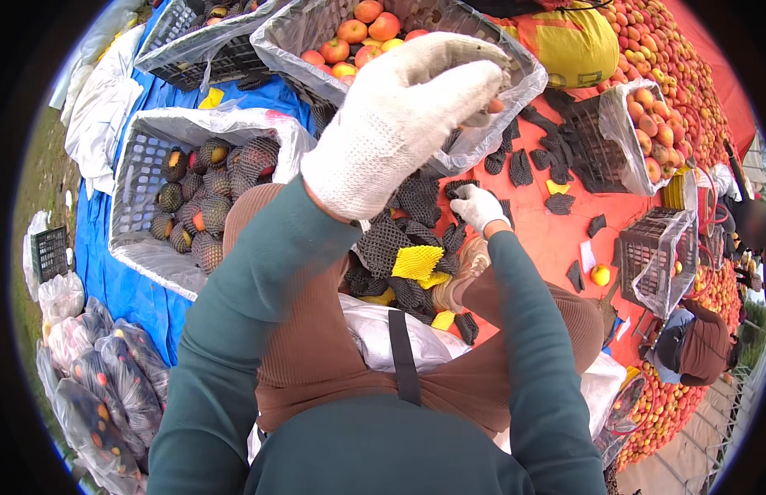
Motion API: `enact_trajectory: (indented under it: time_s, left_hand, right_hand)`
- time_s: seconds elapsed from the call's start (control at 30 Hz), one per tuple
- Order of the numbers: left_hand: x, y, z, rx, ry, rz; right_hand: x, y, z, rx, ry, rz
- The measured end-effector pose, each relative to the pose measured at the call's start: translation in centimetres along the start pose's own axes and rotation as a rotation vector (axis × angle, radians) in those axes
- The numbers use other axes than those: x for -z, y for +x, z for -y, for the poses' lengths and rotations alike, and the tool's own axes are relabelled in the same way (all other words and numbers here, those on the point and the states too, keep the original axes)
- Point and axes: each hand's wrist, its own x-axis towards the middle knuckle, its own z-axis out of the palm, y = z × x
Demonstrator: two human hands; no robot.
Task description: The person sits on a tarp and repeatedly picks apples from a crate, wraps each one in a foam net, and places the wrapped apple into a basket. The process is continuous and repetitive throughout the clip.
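Observation:
My left hand (399, 124), in a white knit glove, is raised over a lined crate (490, 157) of red-and-yellow apples (354, 31). Its fingers curl toward the thumb; a small reddish patch shows by the fingertips, but I cannot make out what is in them. Lower down, my right hand (479, 208), also white-gloved, has its fingers drawn together on a black foam net (459, 190) at the edge of a pile. That pile of black foam nets (391, 247), mixed with yellow ones (418, 262), lies between my legs.
At left, a lined crate (152, 239) holds apples in black nets (205, 194) on blue sheeting (94, 247). Filled plastic bags (111, 388) sit below it. To the right stand an apple crate (602, 144) and another crate (647, 247), before a large apple heap. A person (701, 346) bends at far right.

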Motion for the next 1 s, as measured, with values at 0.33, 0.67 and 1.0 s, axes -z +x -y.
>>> enact_trajectory:
  time_s: [0.33,0.67,1.0]
  left_hand:
    - [0.1,3.4,5.5,0.322,-0.073,0.043]
    - [0.0,1.3,7.6,-0.032,0.820,0.265]
    - [-3.1,-1.7,5.2,0.297,-0.012,0.155]
  right_hand:
    - [-6.8,2.1,1.4,-0.121,0.743,0.083]
    - [14.0,-9.5,6.1,0.249,0.920,0.132]
    - [14.2,-11.4,7.8,0.473,1.302,-0.329]
